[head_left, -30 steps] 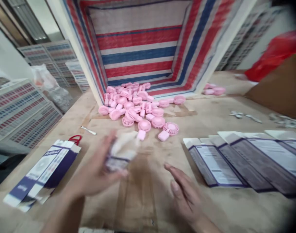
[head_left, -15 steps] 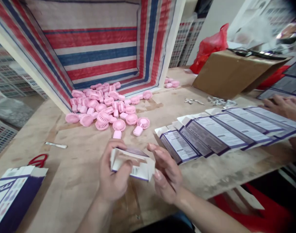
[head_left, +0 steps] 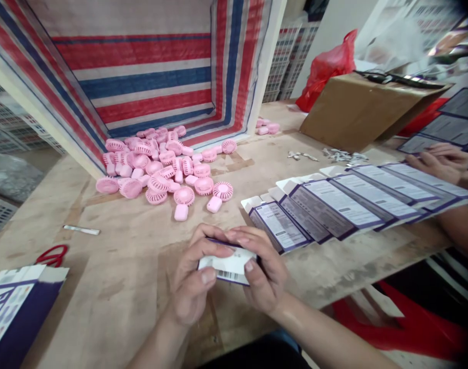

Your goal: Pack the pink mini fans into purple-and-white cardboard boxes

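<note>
A small white and purple cardboard box (head_left: 230, 265) is between my two hands, its white end with a barcode facing me and closed flat. My left hand (head_left: 193, 279) grips its left side, thumb on the white end. Around the right side wraps my right hand (head_left: 267, 271), its thumb pressed at the corner. Beyond my hands lies a heap of pink handheld fans (head_left: 167, 171). To the right, several flattened-looking printed boxes (head_left: 282, 225) overlap in a slanting row.
A striped woven sheet lines a big open box (head_left: 149, 82) behind the fans. At left are a printed box (head_left: 30, 307), red-handled scissors (head_left: 52, 255) and a white pen-like stick (head_left: 81, 230). A brown carton (head_left: 345, 110) and another person's hands (head_left: 437, 161) are at right.
The box end, with its flaps standing open before, is now closed flat. My right hand has come in from beside the box to grip it.
</note>
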Motion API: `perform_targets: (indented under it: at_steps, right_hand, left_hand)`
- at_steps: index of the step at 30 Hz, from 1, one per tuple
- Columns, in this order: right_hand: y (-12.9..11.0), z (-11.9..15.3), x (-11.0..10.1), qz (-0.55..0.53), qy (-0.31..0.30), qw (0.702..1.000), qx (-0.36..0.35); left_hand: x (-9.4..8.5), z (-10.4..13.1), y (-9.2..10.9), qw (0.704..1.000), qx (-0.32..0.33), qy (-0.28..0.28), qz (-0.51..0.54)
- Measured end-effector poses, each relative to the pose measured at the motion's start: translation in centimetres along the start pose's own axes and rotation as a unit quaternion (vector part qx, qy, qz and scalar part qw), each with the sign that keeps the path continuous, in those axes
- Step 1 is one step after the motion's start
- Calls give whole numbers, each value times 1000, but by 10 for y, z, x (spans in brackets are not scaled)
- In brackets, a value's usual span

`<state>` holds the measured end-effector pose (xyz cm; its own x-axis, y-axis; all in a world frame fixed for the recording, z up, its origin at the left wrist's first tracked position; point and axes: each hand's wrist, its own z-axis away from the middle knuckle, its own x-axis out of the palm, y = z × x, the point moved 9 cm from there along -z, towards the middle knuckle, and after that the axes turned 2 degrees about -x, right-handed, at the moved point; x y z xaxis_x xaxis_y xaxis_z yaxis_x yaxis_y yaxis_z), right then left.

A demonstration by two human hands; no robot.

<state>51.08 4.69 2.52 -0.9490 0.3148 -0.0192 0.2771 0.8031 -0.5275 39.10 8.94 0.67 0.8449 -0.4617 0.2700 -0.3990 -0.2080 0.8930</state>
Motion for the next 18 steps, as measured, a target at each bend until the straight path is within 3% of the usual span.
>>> perform_targets:
  at_steps: [7,9,11,13,15,17,18]
  right_hand:
    - [1,13,3,9,-13,1000,23]
    - [1,15,3,12,-22,1000,18]
    - [1,19,7,17,-49,999,12]
    - [4,26,10,23,-72,997,15]
    - [10,34,9,27,-79,996,26]
    - [17,46,7,26,-88,995,33]
    - [21,54,7,25,-99,994,36]
  left_hand:
    - [-11,3,-10,993,-63,72,-72]
    - [-10,7,-15,993,-83,72,-31]
    - [-16,13,-25,986,-117,113,45]
    - [-29,26,-46,954,-192,205,107]
    - [-35,47,-72,904,-307,264,135]
    - [-32,64,-90,873,-394,243,153]
    - [-33,69,-93,872,-404,228,155]
